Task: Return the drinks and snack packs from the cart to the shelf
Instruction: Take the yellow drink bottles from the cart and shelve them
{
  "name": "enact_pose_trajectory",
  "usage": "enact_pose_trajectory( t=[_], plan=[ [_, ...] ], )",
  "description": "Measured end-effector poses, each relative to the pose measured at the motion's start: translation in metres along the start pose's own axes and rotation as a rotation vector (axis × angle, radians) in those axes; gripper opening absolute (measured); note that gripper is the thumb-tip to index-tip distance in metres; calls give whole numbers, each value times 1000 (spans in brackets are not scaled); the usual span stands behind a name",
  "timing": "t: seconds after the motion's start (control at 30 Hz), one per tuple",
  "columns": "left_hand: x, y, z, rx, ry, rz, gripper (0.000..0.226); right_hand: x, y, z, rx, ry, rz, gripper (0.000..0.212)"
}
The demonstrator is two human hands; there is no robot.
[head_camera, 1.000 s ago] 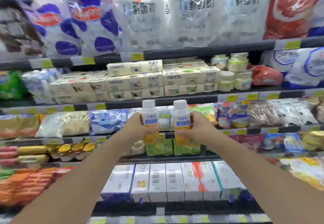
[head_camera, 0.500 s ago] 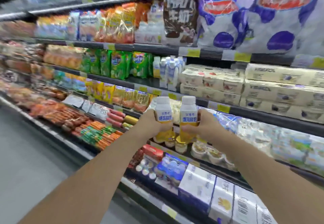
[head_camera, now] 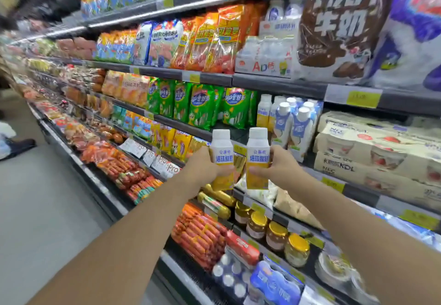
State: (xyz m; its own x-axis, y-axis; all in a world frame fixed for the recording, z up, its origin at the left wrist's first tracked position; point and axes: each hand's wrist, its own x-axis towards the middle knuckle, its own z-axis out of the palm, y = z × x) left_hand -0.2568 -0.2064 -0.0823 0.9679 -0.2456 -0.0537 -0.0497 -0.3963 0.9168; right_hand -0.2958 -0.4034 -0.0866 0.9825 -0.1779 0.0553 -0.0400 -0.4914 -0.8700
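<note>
while hands (head_camera: 241, 168) raised – each grips yogurt bottle (head_camera: 222, 159) upright

Two bottles (head_camera: 239, 159) side by side before the shelf (head_camera: 281, 87), jars (head_camera: 276, 235) below.

Green snack bags (head_camera: 202, 109) hang beside white-capped bottles (head_camera: 288, 123); gold-lidded jars (head_camera: 276, 235) stand lower, near red sausage packs (head_camera: 198, 235). A dark shoe (head_camera: 20, 146) rests on the grey floor (head_camera: 47, 209).

View swings further left along the shelf (head_camera: 281, 82): boxed cartons slide to the right edge, green snack packs (head_camera: 202, 107) and white bottles (head_camera: 290, 119) now sit behind both held bottles (floor and aisle open up at left).
</note>
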Motion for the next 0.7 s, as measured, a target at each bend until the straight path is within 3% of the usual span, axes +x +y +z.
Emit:
enact_pose_trajectory(
  t=[0.3, 0.7],
  plan=[
    [137, 9, -17, -10, -28, 49, 46, 105, -6, 14, -51, 129, 36, 46],
    [286, 22, -4, 63, -233, 261, 40, 204, -17, 51, -98, 540, 232, 43]
  ],
)
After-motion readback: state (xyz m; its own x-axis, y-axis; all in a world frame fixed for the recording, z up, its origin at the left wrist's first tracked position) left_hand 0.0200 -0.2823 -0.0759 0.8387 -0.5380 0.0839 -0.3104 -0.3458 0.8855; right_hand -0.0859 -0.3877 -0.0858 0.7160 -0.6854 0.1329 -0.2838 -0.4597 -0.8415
